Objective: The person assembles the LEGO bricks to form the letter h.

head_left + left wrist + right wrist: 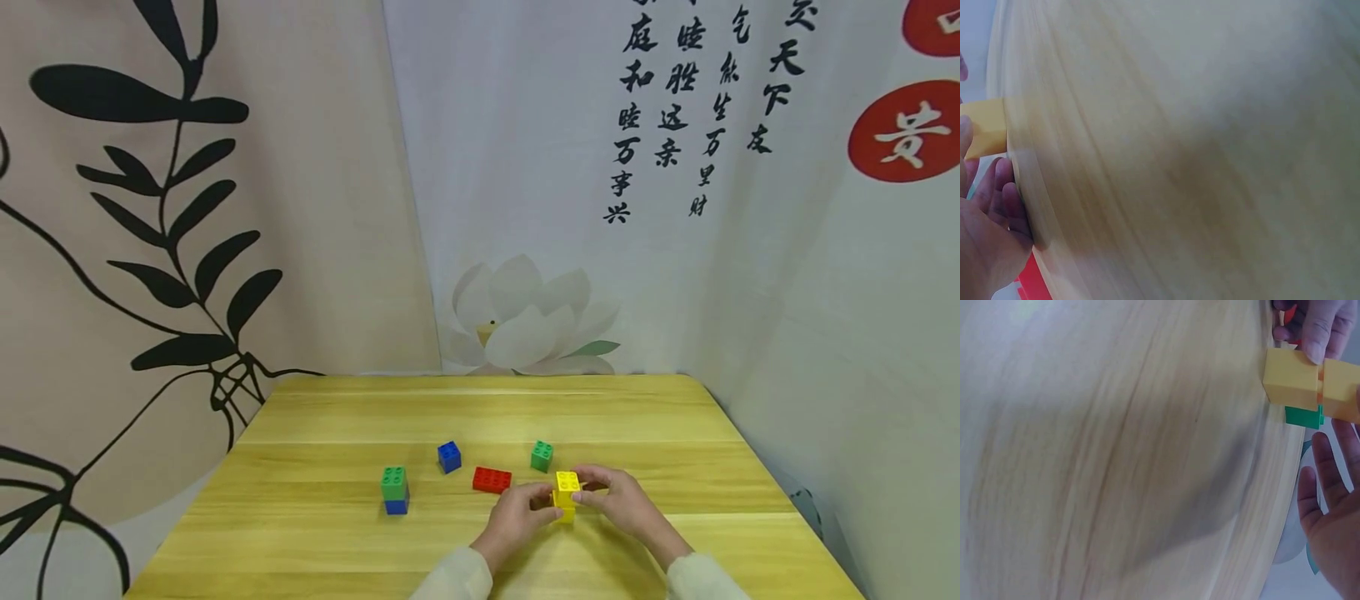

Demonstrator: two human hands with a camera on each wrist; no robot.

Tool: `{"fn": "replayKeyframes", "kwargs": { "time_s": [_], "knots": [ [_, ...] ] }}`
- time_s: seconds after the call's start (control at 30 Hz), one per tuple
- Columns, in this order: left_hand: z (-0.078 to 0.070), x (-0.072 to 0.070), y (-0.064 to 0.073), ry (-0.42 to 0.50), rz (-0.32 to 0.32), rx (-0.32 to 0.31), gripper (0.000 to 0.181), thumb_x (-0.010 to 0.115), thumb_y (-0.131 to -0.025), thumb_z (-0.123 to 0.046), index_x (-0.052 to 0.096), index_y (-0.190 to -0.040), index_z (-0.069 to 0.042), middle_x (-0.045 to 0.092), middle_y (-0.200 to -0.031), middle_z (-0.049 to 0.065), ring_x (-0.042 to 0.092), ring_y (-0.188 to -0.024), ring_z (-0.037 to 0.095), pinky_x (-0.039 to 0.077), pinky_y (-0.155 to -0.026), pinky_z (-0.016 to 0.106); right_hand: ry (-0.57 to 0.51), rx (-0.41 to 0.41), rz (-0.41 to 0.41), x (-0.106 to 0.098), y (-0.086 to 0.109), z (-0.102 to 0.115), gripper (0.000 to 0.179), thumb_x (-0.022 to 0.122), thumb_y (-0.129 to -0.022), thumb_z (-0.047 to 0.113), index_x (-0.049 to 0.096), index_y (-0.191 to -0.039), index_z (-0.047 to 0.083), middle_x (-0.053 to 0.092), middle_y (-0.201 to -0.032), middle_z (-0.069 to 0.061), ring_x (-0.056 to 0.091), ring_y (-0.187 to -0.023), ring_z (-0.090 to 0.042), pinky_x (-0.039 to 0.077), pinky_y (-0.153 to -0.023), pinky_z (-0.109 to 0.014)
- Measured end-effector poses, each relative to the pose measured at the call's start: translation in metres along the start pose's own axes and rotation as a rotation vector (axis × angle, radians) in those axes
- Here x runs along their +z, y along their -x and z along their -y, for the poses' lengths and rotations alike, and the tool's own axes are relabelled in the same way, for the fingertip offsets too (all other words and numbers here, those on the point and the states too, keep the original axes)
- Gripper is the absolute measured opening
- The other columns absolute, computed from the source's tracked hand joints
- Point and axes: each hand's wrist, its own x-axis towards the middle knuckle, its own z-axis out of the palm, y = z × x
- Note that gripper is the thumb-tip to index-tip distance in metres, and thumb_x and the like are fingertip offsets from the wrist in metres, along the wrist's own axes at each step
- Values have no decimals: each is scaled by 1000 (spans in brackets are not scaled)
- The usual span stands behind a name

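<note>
Two yellow toy bricks are stacked between my hands at the right of the table. My left hand (516,518) pinches the lower yellow brick (1290,378) from its left side, thumb in front. From the right, my right hand (624,502) grips the upper yellow brick (567,482) between thumb and fingers. A narrow gap with studs showing separates the two bricks in the right wrist view. The left wrist view catches only part of the yellow brick (988,128) beside the left fingers. Several right-hand fingers stay extended, away from the bricks.
A red brick (492,479) lies just left of the hands, a small green brick (542,455) behind them. Farther left are a blue brick (449,457) and a green brick (393,482) stacked on another blue one (397,506). A printed curtain (525,167) hangs behind the wooden table (315,533).
</note>
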Motion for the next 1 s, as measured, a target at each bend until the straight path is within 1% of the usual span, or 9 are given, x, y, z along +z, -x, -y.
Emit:
{"fn": "replayKeyframes", "kwargs": {
  "time_s": [0.17, 0.33, 0.57, 0.67, 0.8, 0.9, 1.0],
  "knots": [
    [-2, 0, 0, 11, 8, -7, 36, 79, -86, -25, 72, -119, -13, 71, -109, -2, 63, -89, 9, 53, -79, 35, 5, -34, 8, 0, -1, -2, 42, 73, -91, 25, 65, -126, 4, 70, -114, -8, 61, -100, -24, 54, -80, -39],
    [-3, 0, 0, 15, 5, -2, 35, 79, -86, -24, 73, -118, -12, 72, -107, -3, 63, -89, 11, 53, -79, 34, 31, -46, 25, -1, -1, -1, 41, 73, -91, 23, 66, -127, 5, 70, -114, -7, 61, -98, -22, 53, -80, -38],
    [-4, -2, 0, 29, 7, 10, 34, 79, -86, -21, 73, -118, -11, 72, -107, -2, 63, -88, 10, 53, -78, 30, 91, -99, 78, -5, -3, 1, 43, 71, -92, 21, 63, -130, 1, 69, -116, -10, 62, -96, -24, 53, -75, -31],
    [-2, -1, -1, 28, 7, 22, 30, 80, -85, -17, 74, -113, -9, 73, -104, 0, 65, -88, 12, 54, -78, 31, 92, -112, 116, -5, -7, 2, 45, 70, -94, 23, 62, -131, 0, 68, -118, -11, 62, -94, -23, 53, -74, -29],
    [0, 1, -3, 32, 19, 22, 26, 82, -82, -13, 76, -108, -10, 74, -101, -1, 66, -89, 14, 54, -79, 32, 82, -94, 146, -3, -8, 0, 48, 71, -93, 26, 61, -133, 1, 68, -119, -10, 62, -91, -20, 53, -71, -28],
    [2, 2, -4, 31, 21, 11, 27, 82, -81, -13, 77, -107, -12, 74, -100, -4, 65, -89, 13, 54, -78, 31, 86, -80, 138, -3, -6, -1, 50, 72, -92, 28, 61, -133, 2, 68, -119, -11, 63, -89, -19, 53, -70, -29],
    [2, 3, -5, 26, 5, 24, 27, 83, -80, -13, 77, -106, -12, 74, -99, -4, 66, -89, 12, 54, -78, 31, 85, -79, 122, -3, -5, -2, 51, 72, -92, 29, 61, -133, 1, 68, -119, -12, 64, -89, -19, 53, -71, -30]
  ]
}}
